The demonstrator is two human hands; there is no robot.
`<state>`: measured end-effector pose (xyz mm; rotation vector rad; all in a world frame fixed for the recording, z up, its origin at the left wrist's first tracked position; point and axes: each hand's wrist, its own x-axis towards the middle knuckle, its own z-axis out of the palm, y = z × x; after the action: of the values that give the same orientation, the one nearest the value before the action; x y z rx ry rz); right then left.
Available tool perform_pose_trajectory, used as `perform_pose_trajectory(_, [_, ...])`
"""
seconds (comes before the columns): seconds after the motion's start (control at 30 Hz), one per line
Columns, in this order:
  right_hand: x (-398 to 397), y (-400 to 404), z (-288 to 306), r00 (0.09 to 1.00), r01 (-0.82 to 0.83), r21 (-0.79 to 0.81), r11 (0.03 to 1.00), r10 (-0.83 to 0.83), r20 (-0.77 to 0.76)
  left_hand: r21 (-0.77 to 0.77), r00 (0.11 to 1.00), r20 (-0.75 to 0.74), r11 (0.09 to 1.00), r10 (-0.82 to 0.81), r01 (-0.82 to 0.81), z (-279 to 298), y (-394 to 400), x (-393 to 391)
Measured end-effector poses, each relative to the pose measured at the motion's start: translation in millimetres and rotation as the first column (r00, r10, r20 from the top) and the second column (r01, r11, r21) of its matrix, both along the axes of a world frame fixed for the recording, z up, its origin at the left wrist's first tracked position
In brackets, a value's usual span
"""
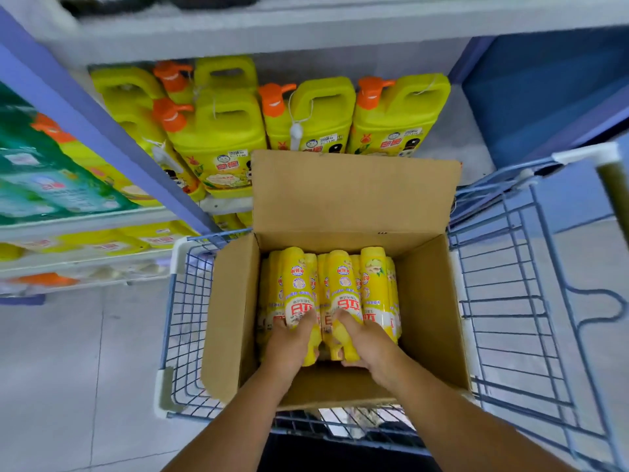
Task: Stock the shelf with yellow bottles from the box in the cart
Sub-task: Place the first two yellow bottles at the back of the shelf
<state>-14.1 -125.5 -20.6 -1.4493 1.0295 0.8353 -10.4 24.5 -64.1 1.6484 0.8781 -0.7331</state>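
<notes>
Fingers first: the left hand (pixel 293 338) has its fingers (pixel 308 318) curled over the lower part of a yellow bottle (pixel 299 294), clamped on it. The right hand (pixel 366 342) does the same one bottle over, fingers (pixel 347 320) wrapped around the second yellow bottle (pixel 343 294), thumb tucked underneath near its cap end. Both bottles lie flat, labels up, side by side in a packed row with a third bottle (pixel 376 287) just beside the right hand. All of them sit inside an open cardboard box (pixel 429 301), flaps up, far flap standing tall. The box rests in a blue wire cart (pixel 517 301), filling its left part. Both bare forearms reach in from the bottom edge. Beyond the cart, the shelf (pixel 306 32) unit: big yellow-green jugs (pixel 398 120) with orange pump caps stand in a row on the level behind the box, more yellow and green packs on the shelves at left. Grey tiled floor (pixel 68 369) below.
</notes>
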Motion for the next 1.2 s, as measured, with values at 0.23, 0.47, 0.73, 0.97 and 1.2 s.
perform_pose_trajectory(0.23, [-24.2,-0.4,50.9,0.988,-0.042,-0.033,0.999,0.046,0.144,-0.037,0.983,0.15,0.994,0.11,-0.106,89.1,-13.3,-22.1])
perform_pose_trajectory(0.47, [-48.7,-3.0,124.6,0.904,-0.157,-0.077,0.985,0.175,0.389,-0.026,0.905,0.358,0.971,0.231,-0.238,170.3,-17.7,-69.9])
perform_pose_trajectory(0.73, [-64.1,40.3,203.9,0.787,-0.248,-0.038,0.968,0.224,0.575,-0.003,0.779,0.535,0.922,0.329,-0.387,266.6,22.1,-112.1])
perform_pose_trajectory(0.97, [-69.8,127.8,256.3,0.629,-0.358,-0.058,0.932,0.287,0.722,-0.045,0.672,0.632,0.883,0.387,-0.467,312.3,100.4,-124.0])
perform_pose_trajectory(1.2, [-63.2,261.9,287.2,0.563,-0.349,-0.053,0.936,0.254,0.787,-0.061,0.625,0.679,0.879,0.384,-0.473,346.3,235.7,-124.2])
